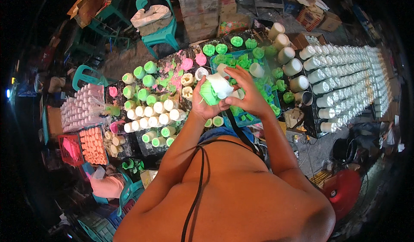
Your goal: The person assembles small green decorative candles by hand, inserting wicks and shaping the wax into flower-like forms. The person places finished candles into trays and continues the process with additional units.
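Note:
In front of my chest is a green ribbed, cup-shaped piece (208, 94) with a bulging white part (221, 86) against it. My left hand (202, 108) is closed around it from the left and below. From the other side my right hand (250, 93) curls its fingers and thumb about the white part. Below them stands a blue tray (272, 108) full of green scraps and pieces, with a white cup (256, 70) among them. Just left of my hands sit a white cup (201, 73) and cream hollow pieces (187, 79).
Rows of white cylinders (153, 121) and green-and-white ones (142, 93) cover the table's left part. Many white cups (327, 87) stand in rows at right, beside larger white cylinders (293, 66). A teal chair (161, 35) is beyond the table. A dark cord (200, 186) hangs down my body.

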The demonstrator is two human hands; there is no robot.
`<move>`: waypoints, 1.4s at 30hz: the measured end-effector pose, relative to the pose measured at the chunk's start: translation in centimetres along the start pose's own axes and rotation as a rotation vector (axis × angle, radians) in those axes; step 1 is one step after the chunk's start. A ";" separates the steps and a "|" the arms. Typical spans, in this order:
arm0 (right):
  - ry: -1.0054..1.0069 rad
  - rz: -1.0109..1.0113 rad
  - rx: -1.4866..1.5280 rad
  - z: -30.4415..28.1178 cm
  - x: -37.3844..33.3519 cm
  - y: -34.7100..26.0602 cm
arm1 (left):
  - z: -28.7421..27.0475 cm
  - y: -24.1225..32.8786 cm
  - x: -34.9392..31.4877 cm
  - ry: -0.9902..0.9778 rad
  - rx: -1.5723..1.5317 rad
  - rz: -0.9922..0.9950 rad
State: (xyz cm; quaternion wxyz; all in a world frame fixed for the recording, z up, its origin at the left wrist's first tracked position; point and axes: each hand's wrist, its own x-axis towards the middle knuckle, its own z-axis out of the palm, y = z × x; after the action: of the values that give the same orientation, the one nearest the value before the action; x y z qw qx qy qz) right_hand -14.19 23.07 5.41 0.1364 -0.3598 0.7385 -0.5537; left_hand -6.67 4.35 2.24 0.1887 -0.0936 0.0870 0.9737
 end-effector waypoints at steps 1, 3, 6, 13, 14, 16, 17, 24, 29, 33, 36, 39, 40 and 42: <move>-0.024 0.042 0.039 -0.3 0.1 -0.9 | -0.1 0.0 -0.1 -0.030 0.009 -0.027; -0.152 -0.024 -0.094 -1.0 0.8 -1.9 | -0.6 -0.7 0.2 0.048 -0.002 -0.006; -0.277 0.021 0.054 -1.5 1.4 -2.9 | -1.2 -1.2 0.1 -0.110 -0.069 -0.129; -0.176 -0.015 0.013 -1.4 0.8 -4.2 | -1.2 -1.8 1.5 0.012 -0.089 -0.071; -0.161 -0.001 0.019 -1.3 0.8 -4.2 | -1.2 -1.7 1.3 -0.135 -0.102 -0.126; -0.131 0.026 0.032 -1.2 0.8 -4.1 | -1.1 -1.7 1.3 0.034 0.004 -0.088; -0.085 -0.004 0.006 -1.1 0.8 -3.9 | -0.7 -1.7 1.3 0.118 0.059 -0.071; 0.091 0.037 -0.017 -0.6 1.7 -0.4 | 0.1 -1.9 2.0 0.301 0.137 0.158; 0.135 0.135 0.153 -0.3 1.6 0.1 | 0.3 -2.7 1.8 0.279 0.284 0.299; 0.195 0.081 0.155 0.9 1.4 0.7 | -0.2 -2.9 2.2 0.249 0.294 0.436; 0.261 0.041 0.033 1.8 1.4 0.4 | 0.1 -2.8 2.3 0.275 0.276 0.460; 0.267 0.070 -0.147 2.1 1.3 -1.0 | 0.5 -2.5 2.2 0.239 0.138 0.441; 0.258 0.091 -0.208 2.1 1.3 -1.8 | -0.1 -2.3 2.1 0.264 0.094 0.409; 0.252 0.137 -0.246 2.5 1.4 -2.9 | -1.1 -1.8 2.1 0.311 0.005 0.341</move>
State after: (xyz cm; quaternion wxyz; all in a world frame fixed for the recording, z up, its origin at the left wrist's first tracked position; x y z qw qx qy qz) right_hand -12.60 19.99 7.47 0.0350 -0.2504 0.8347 -0.4892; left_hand -7.72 6.46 0.44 0.0059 -0.2259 0.1321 0.9651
